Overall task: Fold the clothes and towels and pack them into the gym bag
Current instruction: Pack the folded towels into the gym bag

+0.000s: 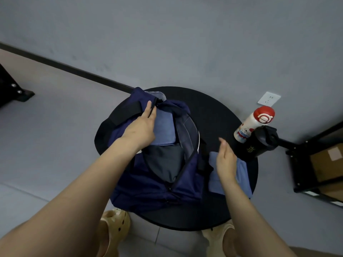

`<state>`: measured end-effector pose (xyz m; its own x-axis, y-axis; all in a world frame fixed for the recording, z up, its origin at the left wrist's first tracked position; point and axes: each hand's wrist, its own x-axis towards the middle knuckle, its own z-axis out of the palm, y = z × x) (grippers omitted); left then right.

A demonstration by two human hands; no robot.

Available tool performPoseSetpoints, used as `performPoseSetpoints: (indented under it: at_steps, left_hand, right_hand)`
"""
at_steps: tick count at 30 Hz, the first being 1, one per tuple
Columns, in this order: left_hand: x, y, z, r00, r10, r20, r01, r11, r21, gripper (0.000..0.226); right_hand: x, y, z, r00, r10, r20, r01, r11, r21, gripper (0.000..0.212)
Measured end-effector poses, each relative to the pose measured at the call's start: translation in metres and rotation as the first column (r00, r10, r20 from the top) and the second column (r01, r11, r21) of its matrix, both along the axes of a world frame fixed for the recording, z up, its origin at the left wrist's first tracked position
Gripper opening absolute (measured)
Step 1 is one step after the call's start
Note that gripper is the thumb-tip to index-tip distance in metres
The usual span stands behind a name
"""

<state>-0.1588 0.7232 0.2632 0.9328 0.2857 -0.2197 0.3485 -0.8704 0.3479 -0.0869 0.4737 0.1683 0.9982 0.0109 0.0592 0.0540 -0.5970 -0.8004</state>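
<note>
Head view: left hand [141, 127] gripped open navy gym bag [157, 184] rim over blue towel [164, 129]; right hand [225, 160] hovered flat, fingers straight, above second folded towel [241, 175] on tabletop [213, 112].

Only an unreadable gold mark on the black bottle [259, 145].

Matt navy cloth gym bag [159, 186], glossy plastic bottle [254, 123]
</note>
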Motion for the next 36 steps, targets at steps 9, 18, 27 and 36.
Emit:
performPoseSetpoints:
  at_steps: [9,18,27,36]
  left_hand:
    - [0.003,0.004,-0.004,1.000,-0.001,0.004,0.001,1.000,0.010,0.082]
    - [0.002,0.004,-0.004,1.000,-0.005,-0.004,0.005,1.000,0.016,0.081]
    - [0.002,0.002,-0.002,1.000,-0.010,-0.013,0.010,0.999,0.043,0.082]
    - [0.003,0.001,-0.005,1.000,-0.006,-0.004,0.006,0.999,0.048,0.082]
  right_hand:
    - [-0.005,-0.021,-0.070,0.939,-0.034,-0.343,-0.136,0.877,-0.461,0.068]
    - [-0.010,-0.026,-0.070,0.963,-0.089,-0.256,-0.099,0.763,-0.639,0.060]
    - [-0.006,-0.039,-0.058,0.971,-0.129,-0.202,0.032,0.905,-0.424,0.047]
    - [-0.018,-0.059,-0.056,0.984,-0.030,-0.178,-0.028,0.950,-0.310,0.047]
